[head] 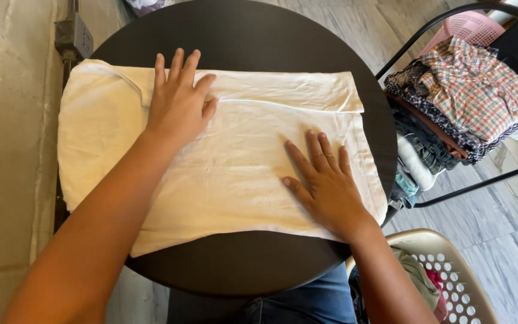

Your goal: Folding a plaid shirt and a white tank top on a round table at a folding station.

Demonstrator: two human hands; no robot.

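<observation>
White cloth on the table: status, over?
Left hand and right hand flat, open, pressing the white cloth. Cloth folded, spread on round table. Nothing on top.

Soft, even daylight fills the scene, bright on the cream cloth (229,162) without glare. Faint shadows sit just beside the hands pressing on it. Focus is sharp around the cloth; the straight lines farthest from it bow slightly.
</observation>
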